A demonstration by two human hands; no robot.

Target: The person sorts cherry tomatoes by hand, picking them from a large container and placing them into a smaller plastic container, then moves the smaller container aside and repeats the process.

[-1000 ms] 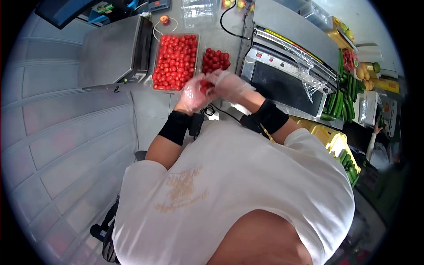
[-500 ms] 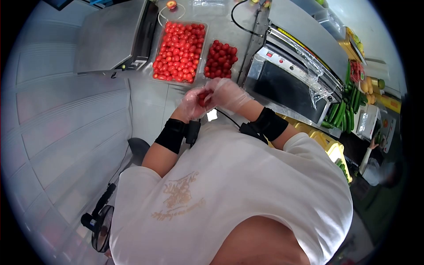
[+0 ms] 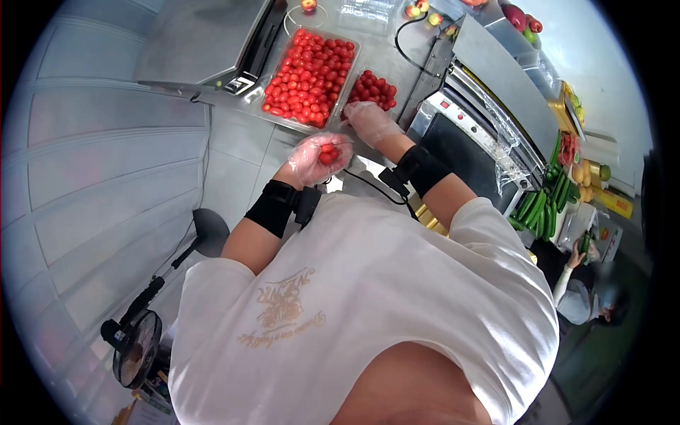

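Note:
My left hand, in a clear plastic glove, is cupped around a few red cherry tomatoes in front of the counter edge. My right hand, gloved the same way, is at the near edge of a small clear box of cherry tomatoes. Its fingers are drawn together; whatever they hold is hidden. Left of that box is a larger clear tray heaped with cherry tomatoes, just beyond my left hand.
A wrapping machine with film stands on the right, a steel-topped unit on the left. Several cucumbers lie farther right, where a co-worker's hand holds a green vegetable. A black fan is at lower left.
My right hand has left my left palm and moved forward and right to the small box. The left palm now opens to view with tomatoes in it. The camera view has shifted.

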